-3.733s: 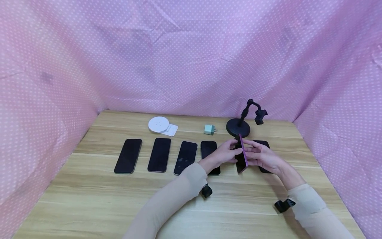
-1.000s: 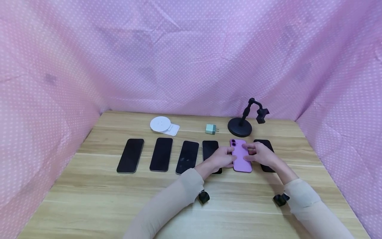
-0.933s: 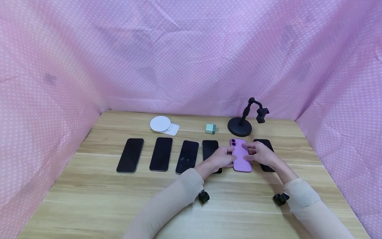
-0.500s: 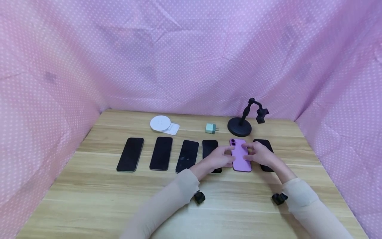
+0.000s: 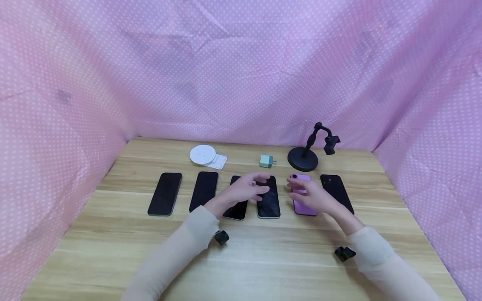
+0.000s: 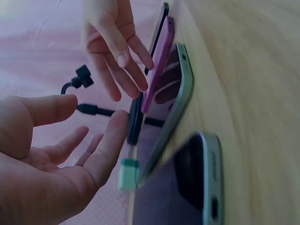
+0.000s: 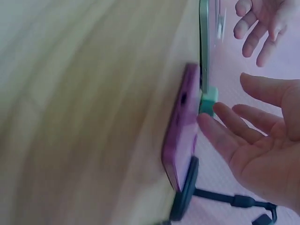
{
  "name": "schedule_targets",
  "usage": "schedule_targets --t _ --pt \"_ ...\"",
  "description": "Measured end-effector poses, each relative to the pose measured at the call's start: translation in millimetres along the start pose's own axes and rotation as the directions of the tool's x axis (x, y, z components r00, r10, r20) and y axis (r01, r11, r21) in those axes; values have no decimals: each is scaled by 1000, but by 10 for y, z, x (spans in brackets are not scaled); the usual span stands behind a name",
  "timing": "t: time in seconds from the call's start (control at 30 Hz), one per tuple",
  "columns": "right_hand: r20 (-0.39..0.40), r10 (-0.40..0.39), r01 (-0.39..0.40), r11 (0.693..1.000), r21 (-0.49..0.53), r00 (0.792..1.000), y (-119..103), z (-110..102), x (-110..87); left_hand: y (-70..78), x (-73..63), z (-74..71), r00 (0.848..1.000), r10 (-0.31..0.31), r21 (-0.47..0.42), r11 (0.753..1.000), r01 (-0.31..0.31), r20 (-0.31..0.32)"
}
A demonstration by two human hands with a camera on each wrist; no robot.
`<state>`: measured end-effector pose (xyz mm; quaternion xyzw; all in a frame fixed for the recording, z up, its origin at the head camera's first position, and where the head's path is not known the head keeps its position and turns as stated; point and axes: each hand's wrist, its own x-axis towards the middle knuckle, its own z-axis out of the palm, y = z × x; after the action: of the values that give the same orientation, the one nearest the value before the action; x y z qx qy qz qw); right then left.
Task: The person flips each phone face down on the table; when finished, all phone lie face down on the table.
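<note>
My left hand (image 5: 241, 190) hovers over two dark phones with its fingers spread and nothing in them. One is the phone (image 5: 235, 209) partly covered by that hand; the other is the phone (image 5: 268, 202) just right of it, screen up. Over the upper part of the pink phone (image 5: 306, 207) is my right hand (image 5: 310, 194), fingers loosely extended and holding nothing. The pink phone lies back up on the table, its camera corner at the far left. In the right wrist view a gap shows between the right hand (image 7: 262, 136) and the pink phone (image 7: 183, 122).
Two more dark phones, an outer one (image 5: 165, 194) and an inner one (image 5: 203, 190), lie at the left. A black phone (image 5: 336, 192) lies far right. Behind the row stand a white round charger (image 5: 202, 154), a green plug adapter (image 5: 266, 161) and a black phone stand (image 5: 303, 159).
The pink phone, earlier held on edge between both hands, now lies back up. Both hands have let go of it; the left has moved left, the right has lifted slightly.
</note>
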<state>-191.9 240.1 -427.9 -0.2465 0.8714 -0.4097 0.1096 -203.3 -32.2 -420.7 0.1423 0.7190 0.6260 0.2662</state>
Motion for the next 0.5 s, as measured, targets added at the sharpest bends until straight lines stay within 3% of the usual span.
schedule_targets --t 0.27,0.5 --pt "98 66 -86 975 207 993 -59 152 122 -89 -105 -132 998 -59 -35 998 59 -8" --pt "165 134 -172 954 244 977 -111 173 221 -125 -143 -143 997 -77 -58 995 76 -11"
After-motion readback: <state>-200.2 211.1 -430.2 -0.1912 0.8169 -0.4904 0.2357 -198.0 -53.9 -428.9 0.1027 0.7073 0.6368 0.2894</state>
